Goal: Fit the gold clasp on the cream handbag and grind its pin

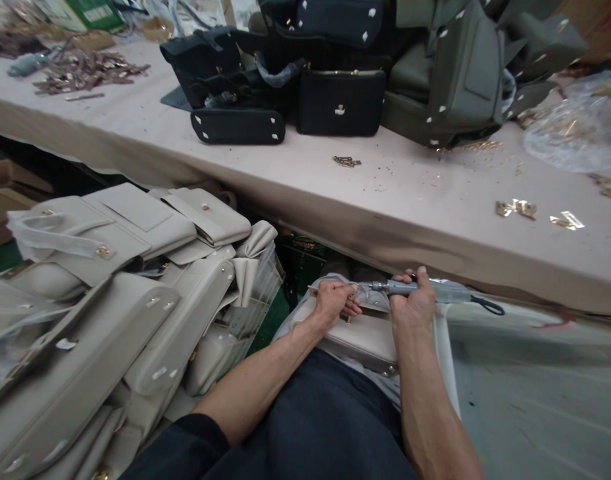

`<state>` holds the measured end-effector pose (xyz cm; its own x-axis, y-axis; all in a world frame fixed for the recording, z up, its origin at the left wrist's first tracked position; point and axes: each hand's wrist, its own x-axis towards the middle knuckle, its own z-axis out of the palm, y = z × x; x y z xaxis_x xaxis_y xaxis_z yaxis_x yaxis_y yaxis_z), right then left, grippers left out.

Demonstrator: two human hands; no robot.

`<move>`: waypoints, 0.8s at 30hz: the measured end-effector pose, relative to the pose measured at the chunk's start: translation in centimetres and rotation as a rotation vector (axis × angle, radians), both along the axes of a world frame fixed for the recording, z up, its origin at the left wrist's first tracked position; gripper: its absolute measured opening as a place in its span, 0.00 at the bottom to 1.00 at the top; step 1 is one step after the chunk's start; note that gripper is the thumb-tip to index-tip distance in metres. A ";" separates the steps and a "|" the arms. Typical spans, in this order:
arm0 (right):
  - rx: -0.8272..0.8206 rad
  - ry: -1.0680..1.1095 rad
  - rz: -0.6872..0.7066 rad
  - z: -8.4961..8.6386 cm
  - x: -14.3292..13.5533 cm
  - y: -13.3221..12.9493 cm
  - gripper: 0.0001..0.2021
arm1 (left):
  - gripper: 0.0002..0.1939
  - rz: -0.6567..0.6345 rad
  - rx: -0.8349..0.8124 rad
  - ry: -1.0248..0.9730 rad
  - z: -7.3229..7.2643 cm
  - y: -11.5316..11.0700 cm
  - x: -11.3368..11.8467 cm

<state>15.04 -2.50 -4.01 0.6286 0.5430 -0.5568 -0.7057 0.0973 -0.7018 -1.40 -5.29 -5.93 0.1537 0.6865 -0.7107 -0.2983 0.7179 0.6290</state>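
Across my lap lies a cream handbag with a small metal fitting on its front. My right hand is wrapped round a grey electric screwdriver, which lies nearly level with its bit pointing left. At the tip of that bit, my left hand is closed in a pinch above the handbag's top edge. Whatever sits between those fingertips is too small to make out. A black cord loop hangs from the screwdriver's right end.
Cream bags fill a crate at left. Black bags and olive bags stand on the covered table ahead. Metal pieces and a plastic bag lie at its right. A pale bin stands right of my lap.
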 end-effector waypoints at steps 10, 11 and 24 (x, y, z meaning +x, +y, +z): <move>0.006 0.028 -0.037 1.0 -0.7 0.0 0.08 | 0.11 -0.012 0.000 0.041 -0.1 0.0 0.3; 0.005 0.028 -0.036 1.0 -0.7 0.0 0.08 | 0.11 -0.010 0.008 0.040 -0.1 0.0 0.3; 0.016 0.000 -0.025 0.3 -0.4 -0.2 0.10 | 0.16 0.018 0.043 0.013 -0.8 -0.4 0.3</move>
<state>14.66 -2.74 -3.71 0.6420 0.5359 -0.5483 -0.7029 0.1257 -0.7001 -1.09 -5.64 -6.74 0.1326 0.7193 -0.6820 -0.3025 0.6846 0.6632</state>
